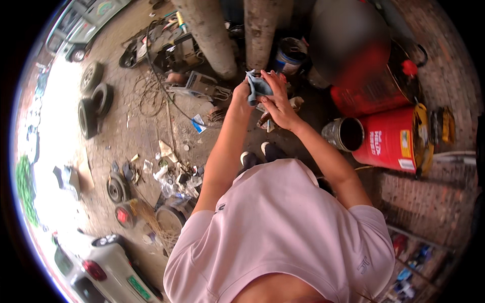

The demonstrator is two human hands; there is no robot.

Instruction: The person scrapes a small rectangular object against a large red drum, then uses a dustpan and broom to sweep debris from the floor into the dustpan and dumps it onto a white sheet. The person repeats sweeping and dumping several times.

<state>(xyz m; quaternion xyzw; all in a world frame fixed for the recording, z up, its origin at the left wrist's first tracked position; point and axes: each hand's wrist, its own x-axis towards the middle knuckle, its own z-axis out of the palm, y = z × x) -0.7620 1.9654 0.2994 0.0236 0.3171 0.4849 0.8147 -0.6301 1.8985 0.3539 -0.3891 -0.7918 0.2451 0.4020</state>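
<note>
A crumpled blue-grey cloth [259, 88] is held out in front of me, between my two hands. My left hand [241, 93] is closed on its left edge, with most of the fingers hidden behind it. From the other side my right hand [283, 103] grips the cloth, its fingers along the upper right and its thumb below. Under the hands, a few brown, dirty pieces [265, 120] lie on the dark ground, too unclear to name.
Two thick posts [260, 35] rise just beyond my hands. To the right are a red drum [386, 139], an open metal bucket [348, 134] and a blue can [291, 54]. Leftward lie a black cable [160, 83], tyres [102, 99], scattered litter [174, 179] and a parked white car [101, 267].
</note>
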